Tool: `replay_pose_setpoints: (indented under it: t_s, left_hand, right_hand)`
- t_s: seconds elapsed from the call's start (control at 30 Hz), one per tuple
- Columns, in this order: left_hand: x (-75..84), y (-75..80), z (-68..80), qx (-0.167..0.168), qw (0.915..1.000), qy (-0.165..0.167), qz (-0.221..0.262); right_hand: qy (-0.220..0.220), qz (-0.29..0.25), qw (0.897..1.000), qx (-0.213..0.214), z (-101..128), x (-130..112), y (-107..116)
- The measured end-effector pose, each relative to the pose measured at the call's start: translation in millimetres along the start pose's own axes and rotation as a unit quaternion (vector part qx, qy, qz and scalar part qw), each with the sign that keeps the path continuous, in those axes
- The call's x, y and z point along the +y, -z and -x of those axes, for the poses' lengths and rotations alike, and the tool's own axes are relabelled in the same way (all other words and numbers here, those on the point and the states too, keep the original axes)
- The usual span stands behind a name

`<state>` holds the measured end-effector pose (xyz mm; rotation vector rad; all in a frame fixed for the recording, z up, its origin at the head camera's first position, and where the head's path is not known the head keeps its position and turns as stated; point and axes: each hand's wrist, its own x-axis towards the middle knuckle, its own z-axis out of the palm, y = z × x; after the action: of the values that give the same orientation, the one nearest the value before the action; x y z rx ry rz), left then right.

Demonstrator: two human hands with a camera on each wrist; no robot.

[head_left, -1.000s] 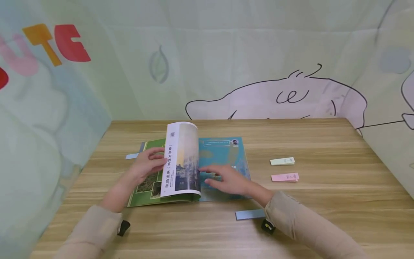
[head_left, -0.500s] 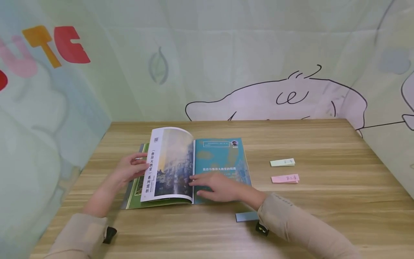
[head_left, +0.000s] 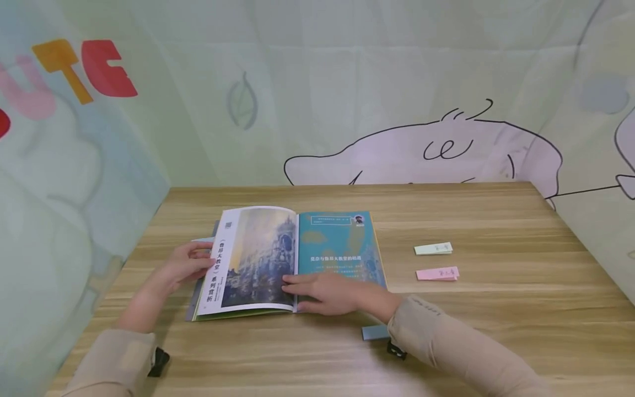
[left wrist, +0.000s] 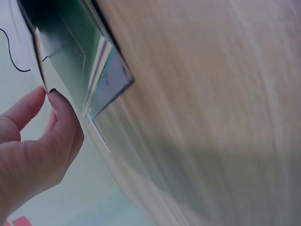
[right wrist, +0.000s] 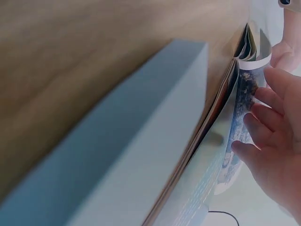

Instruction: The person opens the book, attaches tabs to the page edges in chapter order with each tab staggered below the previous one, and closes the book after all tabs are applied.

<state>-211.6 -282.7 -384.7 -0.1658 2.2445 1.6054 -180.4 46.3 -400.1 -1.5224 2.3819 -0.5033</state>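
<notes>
An open magazine (head_left: pixel 331 234) lies on the wooden table, a blue page on its right side. Its left page (head_left: pixel 260 253), printed with a cathedral painting, still curves near the spine. My left hand (head_left: pixel 187 263) is at that page's outer edge; in the left wrist view the thumb and index finger of the left hand (left wrist: pixel 44 141) pinch the page. My right hand (head_left: pixel 332 292) lies over the lower spine, with its fingertips on the painting. In the right wrist view the fingers of the right hand (right wrist: pixel 275 127) are loosely extended and hold nothing.
A pale green slip (head_left: pixel 433 248) and a pink slip (head_left: pixel 436 273), both folded and handwritten, lie right of the magazine. One blue folded slip (head_left: pixel 374 332) is partly under the right sleeve. Another light blue slip (head_left: pixel 203 240) shows behind the left hand. A printed curtain (head_left: pixel 317 99) stands behind the table.
The painted page has swung left and down, from standing steeply to lying nearly flat. My left hand moved left and toward me with it; my right hand slid slightly left onto the page.
</notes>
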Motion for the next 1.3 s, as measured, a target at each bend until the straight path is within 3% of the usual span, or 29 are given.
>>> replay_pose_setpoints:
  t_s: [0.47, 0.8, 1.0, 1.2, 1.3]
  left_hand:
    - [-7.8, 0.9, -1.3, -0.002, 0.9942, 0.030, -0.104]
    - [-10.9, -1.2, -0.6, 0.002, 0.9887, -0.006, -0.150]
    - [-11.5, -5.1, 0.6, 0.021, 0.9756, -0.055, -0.211]
    - [-9.7, -7.6, -2.0, 0.034, 0.9577, -0.075, -0.276]
    - [-4.5, -10.4, -0.9, 0.036, 0.9433, -0.081, -0.320]
  right_hand:
    - [-0.021, 0.036, 0.998, -0.043, -8, -6, -7]
    - [-0.046, 0.012, 0.996, -0.072, -11, -11, -4]
    - [-0.058, 0.018, 0.994, -0.086, -13, -16, 1]
    - [-0.059, 0.027, 0.993, -0.094, -15, -18, 1]
    - [-0.060, 0.029, 0.993, -0.096, -16, -17, 0]
